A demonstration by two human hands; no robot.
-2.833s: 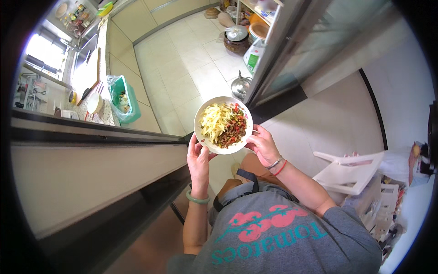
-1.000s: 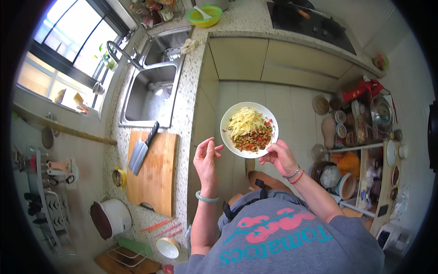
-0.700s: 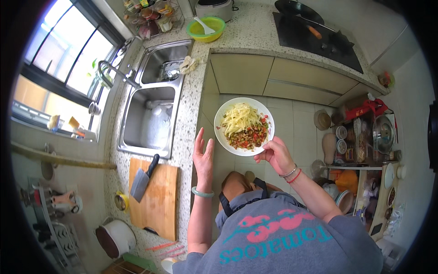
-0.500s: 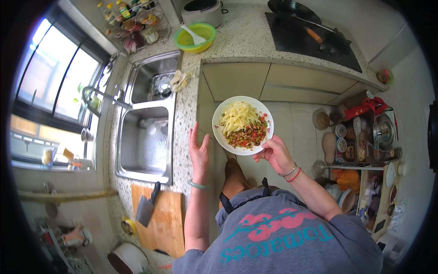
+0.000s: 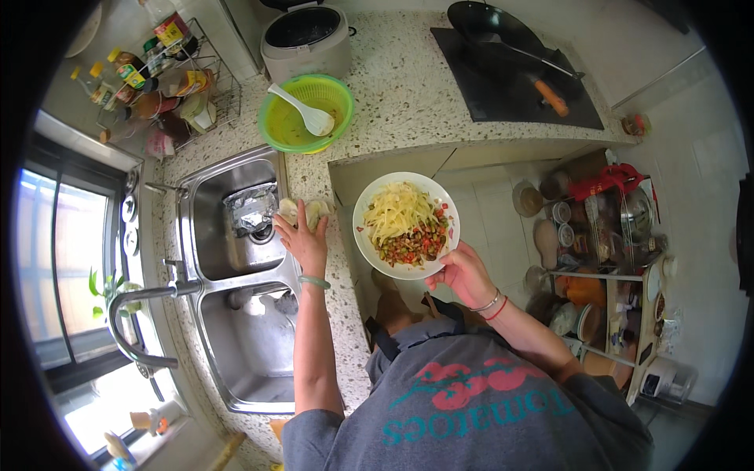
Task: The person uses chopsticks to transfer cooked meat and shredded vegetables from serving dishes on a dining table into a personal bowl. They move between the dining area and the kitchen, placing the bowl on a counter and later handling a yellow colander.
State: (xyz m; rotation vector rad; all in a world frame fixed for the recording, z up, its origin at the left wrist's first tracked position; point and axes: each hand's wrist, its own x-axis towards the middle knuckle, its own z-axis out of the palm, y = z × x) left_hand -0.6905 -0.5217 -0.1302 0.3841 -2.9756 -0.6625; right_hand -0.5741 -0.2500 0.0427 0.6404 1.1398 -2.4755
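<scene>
My right hand (image 5: 465, 276) grips the near right rim of a white plate (image 5: 404, 272), thumb on top. On the plate lie pale yellow shreds (image 5: 399, 210) at the far side and a diced mix (image 5: 411, 243) of red, green and brown bits at the near side. My left hand (image 5: 305, 242) stretches out with fingers spread over the sink's right edge. Its fingertips reach a crumpled pale cloth (image 5: 316, 212); whether they touch it I cannot tell. Beyond the cloth, a green and yellow colander (image 5: 271, 129) holds a white rice paddle (image 5: 302, 111).
A double steel sink (image 5: 236, 345) with a faucet (image 5: 145, 292) lies to my left. On the far counter stand a rice cooker (image 5: 306, 56) and a black hob (image 5: 503, 94) with a wok (image 5: 479, 25). Crowded shelves (image 5: 601, 275) stand at the right; a bottle rack (image 5: 224, 86) sits far left.
My left hand has moved forward and left to the cloth by the sink. The view has shifted toward the far counter, and the cutting board and knife have mostly left it. My right hand still holds the plate.
</scene>
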